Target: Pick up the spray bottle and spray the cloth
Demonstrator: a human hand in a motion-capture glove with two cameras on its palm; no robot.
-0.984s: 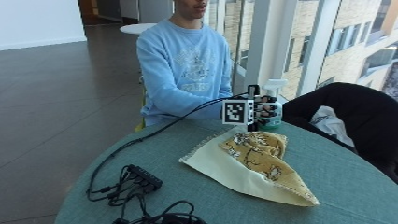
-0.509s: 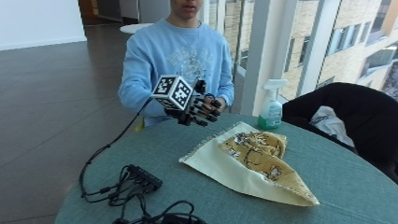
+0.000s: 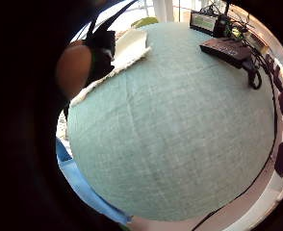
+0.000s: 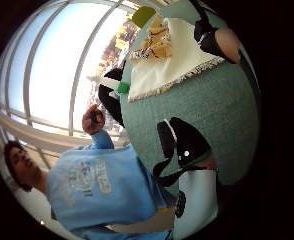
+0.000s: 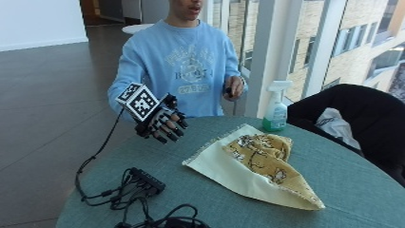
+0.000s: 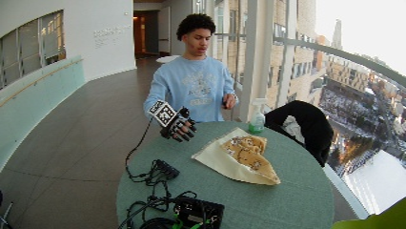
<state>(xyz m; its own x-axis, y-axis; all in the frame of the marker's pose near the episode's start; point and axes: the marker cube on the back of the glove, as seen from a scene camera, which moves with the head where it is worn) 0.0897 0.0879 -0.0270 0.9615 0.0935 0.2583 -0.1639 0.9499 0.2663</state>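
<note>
Above the table [image 5: 354, 190], right hand [image 5: 161, 124], fingers loosely spread.

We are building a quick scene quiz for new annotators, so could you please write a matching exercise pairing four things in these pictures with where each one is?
Things:
1. spray bottle
2. cloth
3. gloved right hand
4. black jacket

Places:
A. spread on the middle of the table
B. raised above the table edge, holding nothing
C. draped over the chair beside the table
D. upright at the table's far edge, by the window pillar

Pairs: 1-D, 2-A, 3-B, 4-C
</note>
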